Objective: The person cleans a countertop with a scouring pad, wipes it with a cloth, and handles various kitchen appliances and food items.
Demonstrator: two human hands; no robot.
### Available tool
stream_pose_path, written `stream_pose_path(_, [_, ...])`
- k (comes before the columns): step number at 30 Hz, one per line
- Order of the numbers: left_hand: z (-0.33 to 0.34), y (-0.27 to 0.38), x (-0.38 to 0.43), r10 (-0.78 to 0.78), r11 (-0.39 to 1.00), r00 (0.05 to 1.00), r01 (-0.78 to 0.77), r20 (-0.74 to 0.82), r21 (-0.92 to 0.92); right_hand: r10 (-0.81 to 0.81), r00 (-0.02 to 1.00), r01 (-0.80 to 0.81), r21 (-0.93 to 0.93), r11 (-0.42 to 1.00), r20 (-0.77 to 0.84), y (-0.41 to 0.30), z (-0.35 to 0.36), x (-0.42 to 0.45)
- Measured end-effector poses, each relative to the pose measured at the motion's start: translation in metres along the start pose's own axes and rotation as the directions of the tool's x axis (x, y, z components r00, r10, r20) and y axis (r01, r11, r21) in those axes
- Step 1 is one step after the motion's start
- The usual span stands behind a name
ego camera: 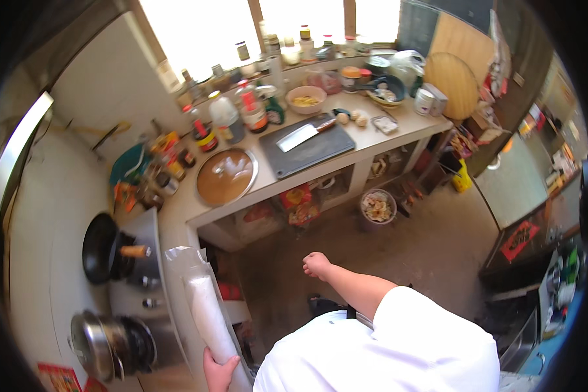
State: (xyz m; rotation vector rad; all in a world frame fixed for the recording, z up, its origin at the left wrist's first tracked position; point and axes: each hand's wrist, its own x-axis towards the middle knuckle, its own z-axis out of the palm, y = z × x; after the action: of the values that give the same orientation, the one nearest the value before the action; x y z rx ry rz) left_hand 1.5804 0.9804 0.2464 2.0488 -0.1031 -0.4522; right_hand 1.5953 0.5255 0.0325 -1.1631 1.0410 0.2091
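My left hand point(219, 370) grips a long white roll in a clear plastic sleeve point(208, 313), which lies along my left side beside the counter edge. My right hand point(317, 265) hangs over the floor with its fingers curled; whether anything is inside the fingers does not show, though nothing sticks out of them. Ahead on the counter, a cleaver point(299, 137) with a wooden handle rests on a black cutting board point(323, 154). A round steel-rimmed lid point(227, 177) lies left of the board.
A gas stove with a black wok point(100, 248) and a steel pot point(95, 345) stands at the left. Bottles point(251, 108) and a pink bowl point(306, 99) line the counter's back. A bucket of scraps point(378, 208) stands on the floor. A sink point(522, 338) is at the lower right.
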Motion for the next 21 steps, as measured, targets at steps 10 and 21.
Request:
stream_pose_path(10, [0.163, 0.154, 0.247, 0.131, 0.985, 0.924, -0.162, 0.360, 0.059, 0.045, 0.950, 0.055, 0.309, 0.950, -0.310, -0.029, -0.214, 0.017])
stream_pose_path(21, [0.337, 0.297, 0.426, 0.185, 0.967, 0.704, -0.254, 0.686, 0.000, 0.300, 0.750, 0.105, 0.555, 0.825, -0.589, -0.055, -0.327, 0.015])
